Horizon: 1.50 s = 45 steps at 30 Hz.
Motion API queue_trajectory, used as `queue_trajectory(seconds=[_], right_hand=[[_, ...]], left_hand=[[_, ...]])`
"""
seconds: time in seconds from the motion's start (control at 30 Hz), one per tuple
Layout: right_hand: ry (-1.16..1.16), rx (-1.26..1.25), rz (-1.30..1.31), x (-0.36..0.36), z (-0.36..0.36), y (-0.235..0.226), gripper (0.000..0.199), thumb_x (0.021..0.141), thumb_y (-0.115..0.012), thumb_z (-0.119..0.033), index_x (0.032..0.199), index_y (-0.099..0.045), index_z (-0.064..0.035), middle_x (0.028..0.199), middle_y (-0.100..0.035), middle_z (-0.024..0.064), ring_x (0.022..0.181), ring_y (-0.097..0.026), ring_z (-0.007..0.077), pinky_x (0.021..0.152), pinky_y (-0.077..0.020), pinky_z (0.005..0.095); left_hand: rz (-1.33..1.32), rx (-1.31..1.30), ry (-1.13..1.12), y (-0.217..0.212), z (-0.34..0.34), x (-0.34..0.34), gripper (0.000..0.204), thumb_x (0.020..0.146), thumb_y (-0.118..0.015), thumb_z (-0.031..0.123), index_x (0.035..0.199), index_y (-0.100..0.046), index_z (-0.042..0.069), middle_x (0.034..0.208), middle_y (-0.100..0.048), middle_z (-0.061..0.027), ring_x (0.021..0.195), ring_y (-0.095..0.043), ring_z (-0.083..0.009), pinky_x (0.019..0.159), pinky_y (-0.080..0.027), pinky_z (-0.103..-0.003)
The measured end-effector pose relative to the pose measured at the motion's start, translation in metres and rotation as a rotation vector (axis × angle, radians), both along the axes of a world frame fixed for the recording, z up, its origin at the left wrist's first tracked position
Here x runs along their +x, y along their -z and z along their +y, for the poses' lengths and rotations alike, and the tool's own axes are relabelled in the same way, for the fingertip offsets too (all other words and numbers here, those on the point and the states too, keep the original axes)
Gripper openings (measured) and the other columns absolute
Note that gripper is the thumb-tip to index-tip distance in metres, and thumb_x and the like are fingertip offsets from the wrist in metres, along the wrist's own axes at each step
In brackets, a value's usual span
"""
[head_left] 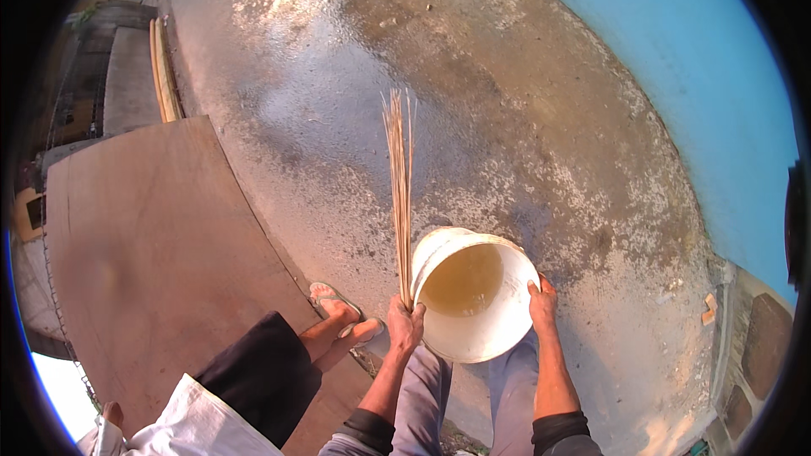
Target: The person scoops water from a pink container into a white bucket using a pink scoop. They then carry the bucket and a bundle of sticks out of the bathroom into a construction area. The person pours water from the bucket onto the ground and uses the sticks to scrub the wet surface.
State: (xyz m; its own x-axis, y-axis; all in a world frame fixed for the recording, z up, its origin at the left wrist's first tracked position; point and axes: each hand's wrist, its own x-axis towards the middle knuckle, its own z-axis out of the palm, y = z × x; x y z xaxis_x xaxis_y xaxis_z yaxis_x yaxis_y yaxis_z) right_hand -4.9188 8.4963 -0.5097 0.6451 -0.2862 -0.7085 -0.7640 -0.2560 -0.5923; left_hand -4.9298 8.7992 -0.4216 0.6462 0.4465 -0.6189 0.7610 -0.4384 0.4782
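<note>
A white bucket [498, 333] is tilted in front of my legs, its mouth toward me. Murky yellowish water [463, 283] lies pooled against its far inner side. My left hand [405, 323] is closed around the lower end of a stick broom [400, 194], a bundle of long thin tan sticks pointing away from me. That same hand presses against the bucket's left rim. On the opposite side, my right hand [543, 300] grips the right rim, its thumb over the edge and the other fingers mostly hidden behind the wall.
Wet, blotchy concrete ground [541, 143] spreads ahead, bounded on the right by a blue wall [667, 51]. A large brown slab [160, 236] lies left. Close at my left stands another person in dark shorts [258, 376] and sandals [338, 297]. Stone edging [764, 346] runs at the right.
</note>
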Motion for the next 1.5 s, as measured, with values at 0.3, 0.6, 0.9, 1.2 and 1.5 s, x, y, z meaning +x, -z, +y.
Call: queue_trajectory(seconds=[0.3,0.6,0.9,1.2,1.5], right_hand=[[0.107,-0.087,-0.013,0.047,-0.064,-0.039,0.035,0.093,-0.053,-0.015,0.125,-0.058,-0.0010,0.112,-0.065,0.0176,0.104,-0.061,0.0272,0.093,-0.0434,0.0389],[0.066,-0.280,0.017,0.094,-0.145,-0.047,0.035,0.097,-0.050,-0.015,0.127,-0.056,0.0001,0.115,-0.064,0.0167,0.104,-0.060,0.0254,0.093,-0.0440,0.0368],[0.083,-0.268,-0.018,0.097,-0.167,-0.021,0.036,0.096,-0.051,-0.019,0.129,-0.056,-0.0052,0.122,-0.060,0.0201,0.113,-0.058,0.0331,0.096,-0.0438,0.0416],[-0.038,-0.323,-0.039,0.086,-0.148,-0.144,0.053,0.091,-0.062,-0.023,0.138,-0.043,-0.0079,0.133,-0.050,0.0190,0.121,-0.051,0.0330,0.099,-0.0442,0.0423],[0.221,0.063,0.030,-0.053,-0.143,-0.209,0.037,0.089,-0.061,-0.030,0.115,-0.061,-0.0042,0.102,-0.069,0.0116,0.096,-0.065,0.0282,0.086,-0.0496,0.0351]], left_hand=[[0.005,-0.214,-0.012,0.018,-0.055,0.032,0.024,0.081,-0.062,0.013,0.098,-0.053,-0.002,0.077,-0.056,-0.0106,0.069,-0.054,-0.0188,0.064,-0.046,-0.035],[-0.104,-0.369,-0.052,0.059,-0.147,0.066,0.026,0.081,-0.061,0.012,0.103,-0.053,-0.001,0.082,-0.059,-0.0126,0.075,-0.057,-0.0218,0.072,-0.047,-0.036],[-0.151,-0.411,-0.130,0.050,-0.162,0.100,0.036,0.084,-0.073,0.029,0.098,-0.056,0.000,0.078,-0.059,-0.0087,0.069,-0.056,-0.0184,0.065,-0.047,-0.036],[-0.038,-0.327,-0.293,-0.031,-0.150,0.064,0.039,0.095,-0.057,0.042,0.090,-0.050,0.004,0.066,-0.054,-0.0046,0.057,-0.054,-0.0133,0.050,-0.049,-0.029],[0.272,-0.388,0.324,-0.218,-0.165,0.008,0.037,0.096,-0.055,0.042,0.084,-0.050,0.007,0.061,-0.047,0.0008,0.043,-0.040,-0.0088,0.037,-0.033,-0.028]])
